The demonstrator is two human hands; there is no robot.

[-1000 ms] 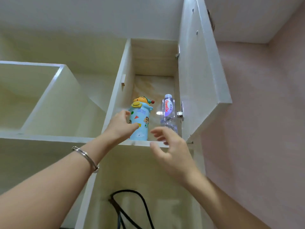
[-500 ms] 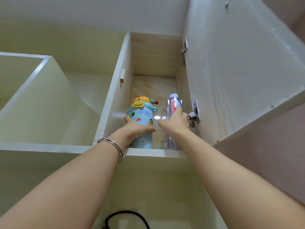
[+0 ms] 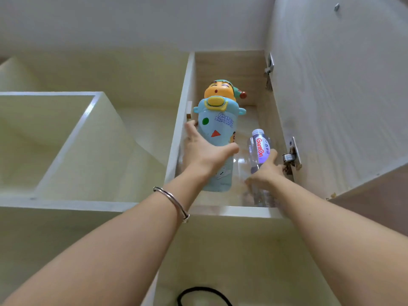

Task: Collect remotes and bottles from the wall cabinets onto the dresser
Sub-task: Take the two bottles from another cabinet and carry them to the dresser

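Inside the open wall cabinet [image 3: 229, 212], a light-blue cartoon bottle [image 3: 217, 129] with a yellow character lid is lifted off the shelf floor. My left hand [image 3: 203, 151] is wrapped around its middle. To its right, a clear water bottle [image 3: 260, 146] with a red-lettered label leans slightly, and my right hand [image 3: 266, 171] is closed around its lower half. Both arms reach up from below. No remote is visible.
The cabinet door [image 3: 337, 96] hangs open at the right, its hinges [image 3: 291, 154] close to my right hand. An open shelf box [image 3: 66, 133] lies to the left. A black cable loop [image 3: 198, 294] shows in the compartment below.
Both hands reached into the cabinet and closed on the bottles. The cartoon bottle has risen off the shelf in my left hand, and the water bottle now tilts in my right.
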